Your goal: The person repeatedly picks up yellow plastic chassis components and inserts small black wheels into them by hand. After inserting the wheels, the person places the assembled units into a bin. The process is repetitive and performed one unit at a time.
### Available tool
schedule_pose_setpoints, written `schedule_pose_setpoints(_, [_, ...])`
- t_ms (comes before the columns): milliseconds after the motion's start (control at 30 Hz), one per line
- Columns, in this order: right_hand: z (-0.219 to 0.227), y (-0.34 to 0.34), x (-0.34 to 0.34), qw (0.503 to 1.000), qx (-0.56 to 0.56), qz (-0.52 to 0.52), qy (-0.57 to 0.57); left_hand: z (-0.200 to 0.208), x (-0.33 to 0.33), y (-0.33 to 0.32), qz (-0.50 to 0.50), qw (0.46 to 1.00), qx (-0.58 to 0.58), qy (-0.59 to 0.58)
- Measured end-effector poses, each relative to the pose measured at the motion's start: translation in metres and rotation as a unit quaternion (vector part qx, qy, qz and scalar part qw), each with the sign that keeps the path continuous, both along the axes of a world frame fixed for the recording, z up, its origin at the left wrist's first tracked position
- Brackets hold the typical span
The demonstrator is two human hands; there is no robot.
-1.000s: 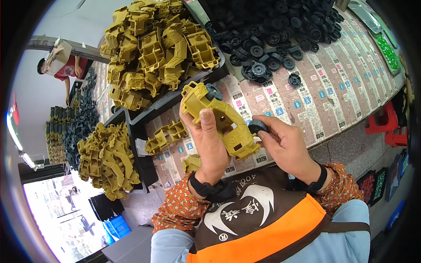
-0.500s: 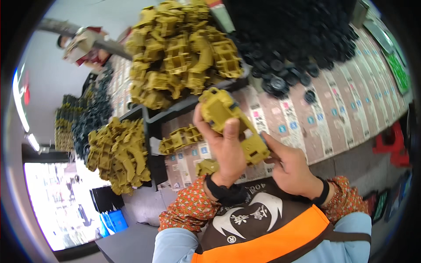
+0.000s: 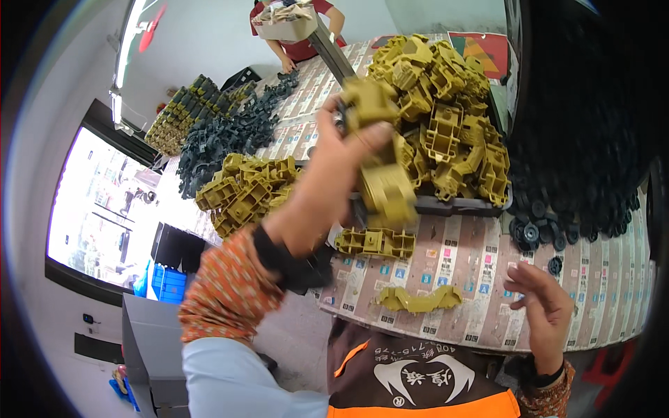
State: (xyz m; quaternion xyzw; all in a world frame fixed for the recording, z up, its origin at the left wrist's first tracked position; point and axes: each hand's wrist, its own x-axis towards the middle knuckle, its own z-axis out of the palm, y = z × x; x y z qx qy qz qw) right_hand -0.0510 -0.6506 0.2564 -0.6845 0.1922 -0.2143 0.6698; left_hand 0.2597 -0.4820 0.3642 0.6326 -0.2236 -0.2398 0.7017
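Observation:
My left hand (image 3: 341, 150) is raised over the table and grips an olive-yellow plastic housing (image 3: 380, 150) with a small black wheel near its top end. My right hand (image 3: 547, 306) hovers lower at the table's near edge, fingers spread, holding nothing. Behind the held part a tray (image 3: 460, 205) carries a heap of the same yellow housings (image 3: 446, 104). A big pile of black wheels (image 3: 578, 153) lies to the right. Two loose yellow pieces (image 3: 376, 242) (image 3: 418, 299) rest on the patterned table between my hands.
A second heap of yellow housings (image 3: 244, 191) sits at the left, with dark grey-blue parts (image 3: 230, 136) and stacked olive parts (image 3: 185, 115) beyond. Another person in a red top (image 3: 300, 42) stands at the far end. A blue crate (image 3: 167, 282) and grey box (image 3: 150, 348) are below left.
My left hand has swung the yellow housing up and to the left, away from my chest. My right hand has let go of it and dropped toward the table edge, open.

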Motion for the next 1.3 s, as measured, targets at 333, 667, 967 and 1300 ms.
schedule_pose_setpoints(333, [-0.023, -0.007, -0.025, 0.991, -0.047, -0.107, 0.065, -0.045, 0.320, 0.030, 0.111, 0.827, 0.456, -0.310])
schedule_pose_setpoints(667, [-0.029, -0.016, -0.042, 0.980, -0.055, -0.159, 0.110, -0.098, 0.364, 0.012, -0.033, 0.634, 0.594, -0.494])
schedule_pose_setpoints(967, [-0.043, -0.034, -0.039, 0.984, -0.093, -0.106, 0.113, -0.003, 0.094, 0.026, -0.160, 0.526, 0.581, -0.600])
schedule_pose_setpoints(1300, [-0.065, -0.095, -0.046, 0.953, -0.232, -0.162, 0.109, -0.139, -0.025, 0.050, -0.276, 0.457, 0.509, -0.676])
